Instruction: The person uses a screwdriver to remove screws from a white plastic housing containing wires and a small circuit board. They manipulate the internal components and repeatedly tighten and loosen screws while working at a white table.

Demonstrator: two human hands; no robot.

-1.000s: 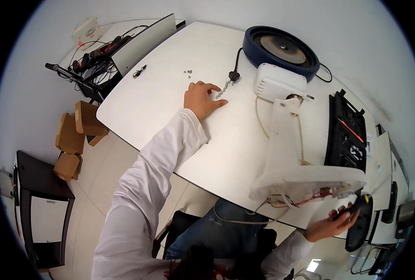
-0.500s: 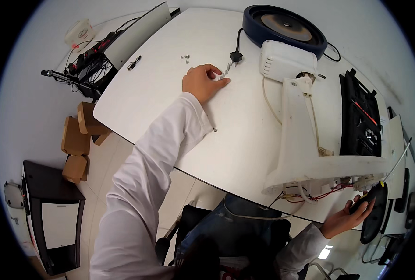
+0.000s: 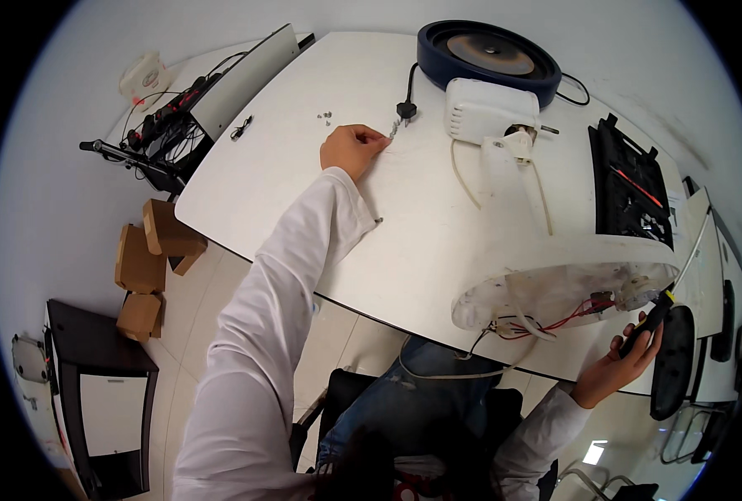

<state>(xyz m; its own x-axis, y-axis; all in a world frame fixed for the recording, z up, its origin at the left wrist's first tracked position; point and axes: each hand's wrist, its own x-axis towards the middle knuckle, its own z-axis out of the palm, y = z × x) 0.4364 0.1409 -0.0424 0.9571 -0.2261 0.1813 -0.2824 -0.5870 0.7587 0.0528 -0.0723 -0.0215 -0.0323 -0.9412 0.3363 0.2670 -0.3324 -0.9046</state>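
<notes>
My left hand (image 3: 352, 152) rests on the white table, thumb and fingers pinched together at the near end of a row of small screws (image 3: 394, 130). Whatever the fingertips hold is hidden. My right hand (image 3: 611, 374) is wrapped around the dark handle of a screwdriver (image 3: 650, 324), whose long shaft points up and away. Beside it lies a white fan stand (image 3: 504, 179) with its motor housing (image 3: 500, 110) toward the back. The hollow underside of its oval base (image 3: 492, 305) faces me, with red and black wires (image 3: 567, 316) exposed.
Behind the row lies a black plug (image 3: 406, 109). A round dark blue piece (image 3: 433, 63) sits at the back. An open black tool case (image 3: 609, 196) is at the right. Loose screws (image 3: 325, 117) and a single screw (image 3: 379, 220) lie left. Cardboard boxes (image 3: 141, 259) stand on the floor.
My left thumb and fingers, apart before, have closed together by the screws. The view has tilted, showing more of the base's underside. My right hand keeps the screwdriver.
</notes>
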